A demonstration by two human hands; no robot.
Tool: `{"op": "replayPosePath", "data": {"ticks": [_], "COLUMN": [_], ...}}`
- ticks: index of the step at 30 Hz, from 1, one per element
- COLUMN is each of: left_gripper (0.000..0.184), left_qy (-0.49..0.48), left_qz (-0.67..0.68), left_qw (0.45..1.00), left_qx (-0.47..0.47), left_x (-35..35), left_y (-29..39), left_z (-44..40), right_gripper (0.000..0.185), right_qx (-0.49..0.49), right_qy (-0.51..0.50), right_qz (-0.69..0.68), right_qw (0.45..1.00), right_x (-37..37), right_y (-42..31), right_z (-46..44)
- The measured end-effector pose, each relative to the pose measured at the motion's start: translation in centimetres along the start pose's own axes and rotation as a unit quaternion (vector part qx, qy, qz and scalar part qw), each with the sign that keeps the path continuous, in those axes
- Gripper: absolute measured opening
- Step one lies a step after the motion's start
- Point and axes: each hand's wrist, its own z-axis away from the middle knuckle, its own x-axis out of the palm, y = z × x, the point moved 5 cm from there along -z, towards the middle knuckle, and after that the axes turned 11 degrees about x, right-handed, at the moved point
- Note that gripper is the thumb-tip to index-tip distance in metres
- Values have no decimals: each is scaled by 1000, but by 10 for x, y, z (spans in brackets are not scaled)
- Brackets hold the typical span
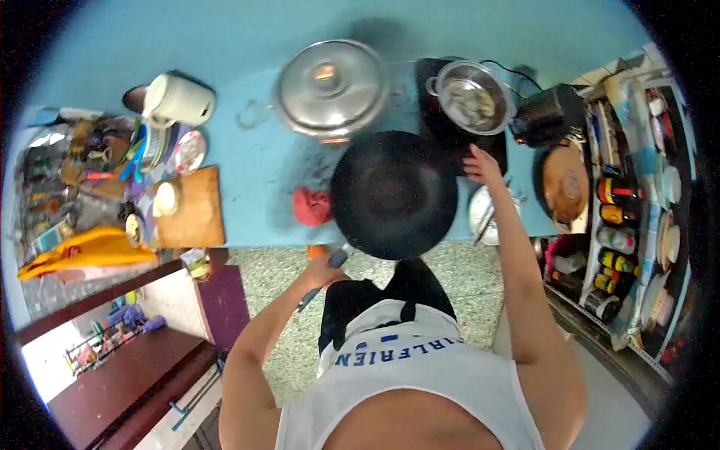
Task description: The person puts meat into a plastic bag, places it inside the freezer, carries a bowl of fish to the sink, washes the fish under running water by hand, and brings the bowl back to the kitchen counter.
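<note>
A black wok (394,196) sits at the front edge of the blue counter, its handle pointing toward my body. My left hand (322,271) is closed around that handle. My right hand (482,165) is stretched out with fingers apart, over the near edge of the black cooktop (430,97), just below a steel pot (504,112) with pale pieces of food inside. A large lidded steel pot (330,90) stands behind the wok. Left of the wok lies a red cloth (311,207).
A cream jug (180,100) lies at the back left, near a wooden cutting board (196,210). To the right are a bowl (489,217), a black appliance (546,116), a brown round board (565,183) and a rack of jars (616,240).
</note>
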Motion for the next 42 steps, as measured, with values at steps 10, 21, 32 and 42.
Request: {"op": "replayPosePath", "data": {"ticks": [10,21,32,42], "left_gripper": [20,18,14,13], "left_qy": [-151,-27,172,182], "left_qz": [42,119,176,245], "left_qw": [986,992,969,952], "left_qx": [57,-17,7,25], "left_x": [-139,-253,-307,-316], "left_y": [-42,-158,-173,-186], "left_z": [58,132,60,-30], "right_gripper": [61,52,51,47], "right_qx": [-42,-84,-247,-173], "right_qy": [71,24,133,77], "right_qz": [-17,28,273,282], "right_qw": [996,996,920,941], "right_x": [137,312,396,400], "right_y": [93,90,114,118], "right_z": [155,165,143,149]}}
